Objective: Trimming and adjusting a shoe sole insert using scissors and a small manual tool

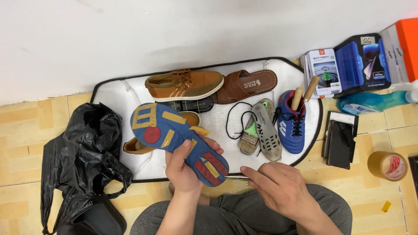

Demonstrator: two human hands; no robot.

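My left hand [185, 167] grips a blue shoe [174, 137] turned sole up, its sole marked with yellow and red patches. My right hand [278, 187] rests low over my lap, fingers bent, touching a thin metal tool [237, 177] that lies along the white mat's [122, 93] front edge. On the mat lie a tan lace-up shoe [185, 85], a brown sandal [246, 85], a loose grey insole [266, 130], a brush [249, 138] and a second blue shoe [291, 124] with two wooden-handled tools [305, 93] stuck in it.
A black plastic bag [82, 156] and a black slipper [93, 219] sit at the left. Boxes and packages [352, 63] stand at the back right, with a black case [339, 139], a tape roll [387, 165] and a blue-green bottle [370, 102] on the tiled floor.
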